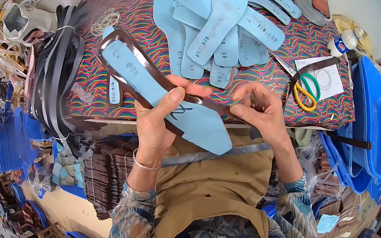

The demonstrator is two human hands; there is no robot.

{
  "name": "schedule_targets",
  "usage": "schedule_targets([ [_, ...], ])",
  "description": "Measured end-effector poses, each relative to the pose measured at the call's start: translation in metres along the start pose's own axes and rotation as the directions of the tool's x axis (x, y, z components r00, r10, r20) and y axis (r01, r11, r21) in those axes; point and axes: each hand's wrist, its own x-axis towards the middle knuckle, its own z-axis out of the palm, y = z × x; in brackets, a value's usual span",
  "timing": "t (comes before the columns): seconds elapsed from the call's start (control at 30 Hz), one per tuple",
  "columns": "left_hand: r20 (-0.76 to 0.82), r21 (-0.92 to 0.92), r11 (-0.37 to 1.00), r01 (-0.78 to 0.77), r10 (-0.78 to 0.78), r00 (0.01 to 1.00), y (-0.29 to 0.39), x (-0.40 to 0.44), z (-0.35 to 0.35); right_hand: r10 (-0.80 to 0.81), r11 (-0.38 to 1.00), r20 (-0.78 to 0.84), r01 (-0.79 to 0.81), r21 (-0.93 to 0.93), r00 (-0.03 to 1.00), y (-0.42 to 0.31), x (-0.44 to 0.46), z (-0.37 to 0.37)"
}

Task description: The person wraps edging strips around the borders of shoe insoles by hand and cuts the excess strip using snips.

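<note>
left hand [156, 114], nine o'clock, clasps the blue insole [148, 86]; right hand [265, 112], three o'clock, pinches brown strip [215, 106]: edging, seemingly; next wants steady tension.

Behind the held insole [146, 87], an insole pile [221, 19] lies on the counter [135, 7]. Scissors [294, 74] lie right, bundled strips [55, 66] left

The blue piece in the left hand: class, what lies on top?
The thumb of the left hand lies over the blue piece, which bears printed characters and a handwritten mark. What the thumb covers cannot be seen.
</note>
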Motion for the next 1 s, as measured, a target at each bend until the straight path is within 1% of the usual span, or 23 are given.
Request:
schedule_targets([
  [0.07, -0.032, 0.025, 0.992, -0.120, 0.121, 0.992, -0.005, 0.001, -0.004, 0.045, 0.997, -0.065, -0.041, 0.062, 0.997, 0.002, -0.007, 0.004],
  [0.1, -0.032, 0.024, 0.993, -0.119, 0.120, 0.992, -0.006, 0.003, -0.006, 0.045, 0.997, -0.065, -0.041, 0.062, 0.997, -0.002, -0.007, -0.002],
  [0.17, -0.112, -0.085, 0.984, -0.157, 0.147, 0.983, -0.004, 0.010, -0.012, 0.179, 0.974, -0.015, -0.180, -0.140, 0.984, -0.019, -0.006, -0.030],
  [0.2, -0.170, -0.090, 0.986, -0.142, 0.125, 0.978, -0.001, 0.012, -0.014, 0.160, 0.962, -0.069, -0.172, -0.210, 0.985, -0.030, -0.002, -0.045],
  [0.23, -0.173, -0.085, 0.986, -0.144, 0.128, 0.977, 0.001, 0.013, -0.017, 0.136, 0.946, -0.121, -0.165, -0.280, 0.983, -0.040, 0.005, -0.064],
  [0.3, -0.297, -0.170, 0.982, -0.087, 0.033, 0.954, 0.000, 0.016, -0.027, -0.026, 0.881, -0.207, -0.076, -0.468, 0.978, -0.049, 0.025, -0.107],
  [0.33, -0.295, -0.166, 0.982, -0.089, 0.036, 0.955, -0.002, 0.017, -0.034, -0.136, 0.807, -0.354, -0.104, -0.582, 0.925, -0.055, 0.036, -0.119],
  [0.37, -0.281, -0.267, 0.963, -0.032, -0.046, 0.959, -0.006, 0.019, -0.041, -0.262, 0.719, -0.474, -0.157, -0.677, 0.841, -0.059, 0.043, -0.125],
  [0.4, -0.259, -0.365, 0.931, 0.025, -0.127, 0.957, -0.008, 0.021, -0.045, -0.264, 0.719, -0.474, -0.156, -0.677, 0.840, -0.057, 0.047, -0.125],
  [0.43, -0.256, -0.392, 0.919, 0.049, -0.160, 0.953, -0.012, 0.020, -0.045, -0.523, 0.525, -0.399, -0.084, -0.847, 0.753, -0.051, 0.051, -0.124],
  [0.47, -0.256, -0.392, 0.919, 0.049, -0.160, 0.953, -0.016, 0.021, -0.046, -0.732, 0.284, -0.255, -0.057, -0.957, 0.632, -0.044, 0.053, -0.121],
  [0.5, -0.293, -0.410, 0.910, 0.060, -0.194, 0.936, -0.020, 0.021, -0.048, -0.565, 0.586, -0.371, 0.042, -0.810, 0.737, -0.037, 0.047, -0.098],
  [0.53, -0.327, -0.427, 0.901, 0.073, -0.229, 0.917, -0.023, 0.021, -0.050, -0.448, 0.717, -0.362, 0.086, -0.692, 0.817, -0.022, 0.040, -0.078],
  [0.57, -0.327, -0.424, 0.902, 0.078, -0.233, 0.916, -0.023, 0.022, -0.050, -0.333, 0.828, -0.325, 0.109, -0.551, 0.885, -0.008, 0.031, -0.058],
  [0.6, -0.318, -0.431, 0.899, 0.069, -0.223, 0.922, -0.023, 0.021, -0.050, -0.130, 0.901, -0.238, 0.015, -0.433, 0.962, 0.000, 0.019, -0.032],
  [0.63, -0.311, -0.439, 0.897, 0.061, -0.215, 0.926, -0.023, 0.020, -0.050, 0.062, 0.983, -0.235, -0.101, -0.156, 0.970, -0.001, 0.004, -0.001],
  [0.67, -0.314, -0.436, 0.897, 0.065, -0.220, 0.924, -0.023, 0.018, -0.050, 0.142, 0.990, -0.171, -0.140, 0.020, 0.975, 0.008, -0.004, 0.018],
  [0.7, -0.292, -0.447, 0.893, 0.059, -0.208, 0.934, -0.023, 0.016, -0.049, 0.206, 0.964, -0.093, -0.185, 0.191, 0.974, 0.019, -0.009, 0.032],
  [0.77, -0.269, -0.458, 0.888, 0.051, -0.193, 0.944, -0.022, 0.013, -0.046, 0.248, 0.900, -0.025, -0.221, 0.375, 0.968, 0.029, -0.014, 0.055],
  [0.8, -0.275, -0.434, 0.900, 0.037, -0.171, 0.946, -0.021, 0.010, -0.043, 0.197, 0.880, 0.007, -0.180, 0.440, 0.980, 0.037, -0.015, 0.059],
  [0.83, -0.279, -0.412, 0.911, 0.020, -0.147, 0.949, -0.020, 0.007, -0.040, 0.197, 0.881, 0.009, -0.181, 0.437, 0.980, 0.040, -0.013, 0.063],
  [0.93, -0.317, -0.376, 0.926, 0.019, -0.148, 0.937, -0.021, -0.001, -0.032, 0.184, 0.877, -0.038, -0.147, 0.457, 0.982, 0.041, -0.006, 0.070],
  [1.0, -0.298, -0.381, 0.925, 0.020, -0.143, 0.944, -0.023, -0.004, -0.031, 0.162, 0.820, -0.021, -0.122, 0.559, 0.987, 0.038, -0.001, 0.070],
])
